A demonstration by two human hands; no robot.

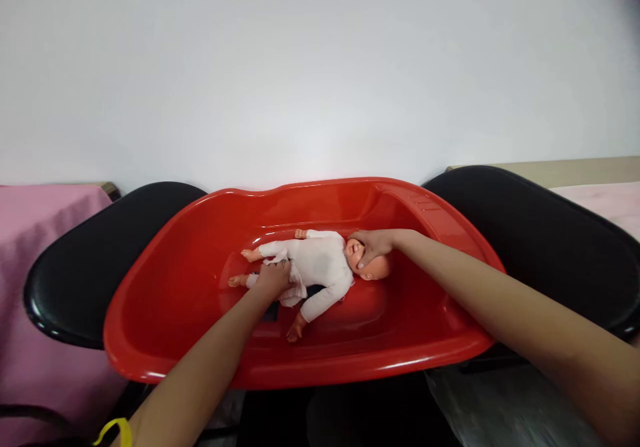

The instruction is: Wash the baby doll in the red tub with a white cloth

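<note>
head view | left hand (274, 278) gripping pale cloth (296, 292) | right hand (379, 242) spread on doll's head (379, 268)

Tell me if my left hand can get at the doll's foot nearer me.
Probably yes: your left hand is close to that foot, with no separate object visible blocking the way, though it seems to be gripping a pale cloth.

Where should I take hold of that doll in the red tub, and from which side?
Probably the doll's trunk, from above: it's the broadest part, lying chest up, and the tub's raised walls likely hamper a low approach. The right hand, on the head, could support it from the right.
</note>
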